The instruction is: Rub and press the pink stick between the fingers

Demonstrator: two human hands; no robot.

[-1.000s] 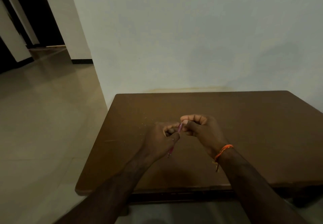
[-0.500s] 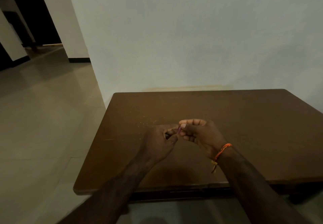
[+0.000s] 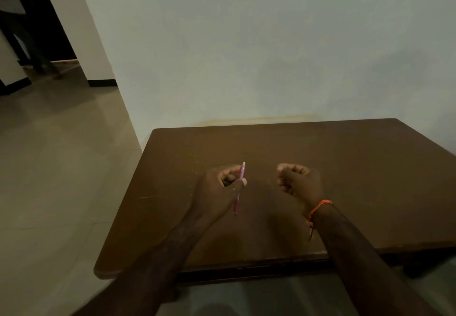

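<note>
Now, centre of frame: my left hand (image 3: pixel 223 187) holds a pen (image 3: pixel 239 190), thumb and curled fingers pinching it near the middle. Pen runs nearly upright in the picture, pale end poking above the knuckles, darker end pointing down toward me. Held mid-shaft, likely so both ends stay free to work on.

My right hand (image 3: pixel 298 181) sits just right of centre, apart from the left, fingers curled into a loose fist. Whether something small sits inside that fist I cannot tell; light is dim, nothing shows between the fingers. An orange thread (image 3: pixel 318 208) is tied round that wrist, loose end hanging.

Both hands hover low over the brown table (image 3: pixel 357 167), which fills the lower right and butts against the wall (image 3: pixel 271 44). Pale specks (image 3: pixel 195 165) lie on the tabletop, upper left of my left hand. Upper left of frame: tiled floor (image 3: pixel 49 155), dark doorway (image 3: pixel 37 19).
</note>
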